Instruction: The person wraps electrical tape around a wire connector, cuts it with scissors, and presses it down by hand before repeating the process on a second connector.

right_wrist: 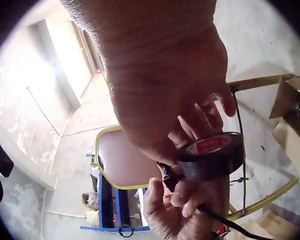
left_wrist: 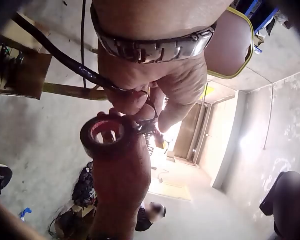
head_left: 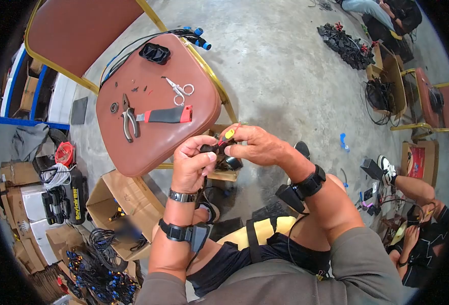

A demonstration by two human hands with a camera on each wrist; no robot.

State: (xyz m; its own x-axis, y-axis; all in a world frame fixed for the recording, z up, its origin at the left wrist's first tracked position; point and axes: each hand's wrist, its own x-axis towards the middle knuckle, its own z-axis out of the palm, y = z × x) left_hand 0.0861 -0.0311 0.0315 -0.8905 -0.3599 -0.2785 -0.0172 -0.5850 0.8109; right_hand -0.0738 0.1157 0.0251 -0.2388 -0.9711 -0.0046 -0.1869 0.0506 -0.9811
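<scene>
In the head view my left hand (head_left: 190,161) pinches a black cable piece (head_left: 208,148) in front of the chair. Close beside it, my right hand (head_left: 259,145) has thumb and fingers curled at the same piece, with a small yellow item (head_left: 229,134) by its fingertips. A roll of black tape (left_wrist: 90,145) with a red core is held at the right hand's fingers, as the left wrist view shows. From the left hand a black cable (right_wrist: 230,224) trails away in the right wrist view. Fingers partly hide where tape and cable meet.
On the brown chair seat (head_left: 128,160) lie pliers (head_left: 128,119), scissors (head_left: 180,93), a red-black knife (head_left: 166,115), a small ring and a black tray (head_left: 155,53). An open carton (head_left: 125,195) stands lower left, near cable bundles (head_left: 102,279). Another person sits at right.
</scene>
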